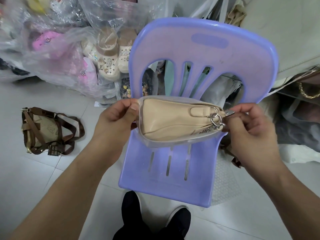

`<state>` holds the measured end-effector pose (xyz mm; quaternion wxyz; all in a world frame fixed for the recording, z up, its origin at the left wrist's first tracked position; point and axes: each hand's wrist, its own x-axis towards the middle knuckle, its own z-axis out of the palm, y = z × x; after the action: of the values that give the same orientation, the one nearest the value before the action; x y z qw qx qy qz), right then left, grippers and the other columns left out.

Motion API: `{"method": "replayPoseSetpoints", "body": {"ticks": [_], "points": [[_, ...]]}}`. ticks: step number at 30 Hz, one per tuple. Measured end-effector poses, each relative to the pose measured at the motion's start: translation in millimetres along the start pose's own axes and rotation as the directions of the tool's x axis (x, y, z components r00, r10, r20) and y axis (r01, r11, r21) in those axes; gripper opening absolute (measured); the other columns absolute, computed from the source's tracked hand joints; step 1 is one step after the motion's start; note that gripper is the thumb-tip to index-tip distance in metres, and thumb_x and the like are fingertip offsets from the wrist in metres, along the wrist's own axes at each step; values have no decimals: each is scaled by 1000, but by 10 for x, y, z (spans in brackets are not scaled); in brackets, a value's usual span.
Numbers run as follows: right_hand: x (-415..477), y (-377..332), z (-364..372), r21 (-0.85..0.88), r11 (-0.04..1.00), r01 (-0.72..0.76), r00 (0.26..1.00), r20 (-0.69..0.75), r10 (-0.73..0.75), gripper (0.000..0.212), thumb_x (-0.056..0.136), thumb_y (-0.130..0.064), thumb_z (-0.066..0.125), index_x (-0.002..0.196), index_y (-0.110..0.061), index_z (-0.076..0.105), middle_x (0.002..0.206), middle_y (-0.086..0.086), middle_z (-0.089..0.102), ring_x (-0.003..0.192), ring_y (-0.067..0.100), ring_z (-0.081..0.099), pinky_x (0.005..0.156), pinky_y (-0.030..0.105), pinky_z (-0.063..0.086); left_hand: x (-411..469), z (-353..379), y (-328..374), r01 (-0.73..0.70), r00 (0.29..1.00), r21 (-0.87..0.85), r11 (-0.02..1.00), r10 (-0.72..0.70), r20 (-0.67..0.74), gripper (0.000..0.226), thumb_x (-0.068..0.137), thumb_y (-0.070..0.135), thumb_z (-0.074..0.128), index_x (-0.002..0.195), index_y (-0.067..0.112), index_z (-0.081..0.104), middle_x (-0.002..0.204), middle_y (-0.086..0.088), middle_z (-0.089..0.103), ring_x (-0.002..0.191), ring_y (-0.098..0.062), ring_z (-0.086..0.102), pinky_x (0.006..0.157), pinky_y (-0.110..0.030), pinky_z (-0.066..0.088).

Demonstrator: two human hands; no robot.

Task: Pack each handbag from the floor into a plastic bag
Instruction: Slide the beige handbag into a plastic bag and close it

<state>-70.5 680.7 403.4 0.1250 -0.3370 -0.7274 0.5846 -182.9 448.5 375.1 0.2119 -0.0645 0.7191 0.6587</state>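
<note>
Above the lilac plastic chair [173,186], your left hand [114,113] and right hand [249,125] each pinch an end of the clear plastic bag [155,143] around the beige leather-look handbag [169,118]. Its metal rings [216,118] may snag the film; a slack pinch drops it.

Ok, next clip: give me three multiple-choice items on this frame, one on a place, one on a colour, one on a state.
1. Where does the brown handbag lie?
A. on the floor, left of the chair
B. on the chair seat
C. on a shelf

2. What colour is the chair?
A. red
B. lilac-blue
C. green

3. What state is the beige handbag in?
A. bare on the floor
B. hung from the chair back
C. inside a clear plastic bag

Key:
1. A, it rests on the tiles.
2. B, seat and back are lilac-blue.
3. C, the left hand and right hand pinch the bag's ends around it.
</note>
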Motion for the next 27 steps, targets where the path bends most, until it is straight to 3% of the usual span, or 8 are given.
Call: {"method": "replayPoseSetpoints", "body": {"ticks": [4, 8, 12, 17, 19, 21, 23, 27], "points": [[47, -73, -16, 20, 987, 162, 982, -101, -159, 33, 94, 4, 50, 88, -28, 56, 66, -12, 58, 57, 10, 46, 49, 17, 39, 23, 69, 196, -92, 995, -34, 995, 91, -36, 16, 101, 22, 57, 101, 19, 72, 92, -6, 71, 87, -22, 62, 98, -55, 52], [138, -192, 11, 13, 963, 268, 951, -165, -262, 31, 91, 1, 49, 88, -29, 55, 73, -2, 56, 62, 12, 48, 57, 20, 40, 101, 146, 377, -251, 957, 31, 967, 253, -145, 22, 102, 20, 54, 88, 28, 69, 80, 11, 70, 78, -12, 63, 85, -40, 56], [242, -237, -13, -7, 960, 279, 940, -201, -275, 30, 91, -4, 48, 85, -32, 57, 73, -2, 58, 63, 16, 50, 59, 25, 42, 149, 184, 427, -285, 935, 15, 958, 281, -216, 23, 103, 20, 54, 86, 28, 67, 70, 17, 65, 67, -5, 56, 68, -24, 51], [376, -197, -15, -82, 974, 211, 969, -114, -220, 34, 96, -6, 48, 85, -34, 63, 62, -21, 57, 56, 2, 44, 56, 15, 38, 223, 170, 386, -269, 931, -36, 963, 250, -265, 22, 103, 16, 53, 89, 24, 67, 76, 16, 68, 72, -8, 60, 78, -30, 55], [416, -195, 0, -39, 978, 203, 975, -86, -205, 25, 101, -11, 53, 94, -32, 66, 77, -18, 64, 67, 3, 54, 67, 19, 47, 275, 168, 398, -271, 921, -12, 963, 256, -295, 18, 103, 19, 54, 92, 25, 67, 73, 17, 68, 71, -6, 61, 79, -28, 56], [434, -172, 2, -2, 984, 180, 984, -15, -180, 12, 102, -21, 61, 107, -30, 67, 96, -4, 70, 81, 11, 63, 82, 28, 55, 307, 156, 394, -269, 924, -23, 963, 251, -290, 15, 103, 21, 55, 95, 25, 68, 76, 16, 69, 77, -7, 63, 83, -29, 57], [437, -141, -6, 13, 990, 143, 987, 69, -144, 22, 97, -23, 70, 119, -28, 67, 106, 8, 71, 87, 15, 67, 87, 26, 57, 319, 142, 377, -261, 931, -13, 965, 248, -267, 18, 104, 21, 53, 95, 24, 68, 80, 16, 70, 82, -7, 65, 84, -29, 57], [457, -139, 1, 0, 988, 155, 984, 88, -154, 23, 94, -15, 73, 114, -27, 71, 87, 8, 74, 77, 10, 66, 75, 20, 57, 354, 113, 341, -272, 916, 55, 961, 276, -291, 22, 105, 25, 49, 90, 27, 65, 80, 19, 69, 84, -5, 65, 88, -28, 56]]}}
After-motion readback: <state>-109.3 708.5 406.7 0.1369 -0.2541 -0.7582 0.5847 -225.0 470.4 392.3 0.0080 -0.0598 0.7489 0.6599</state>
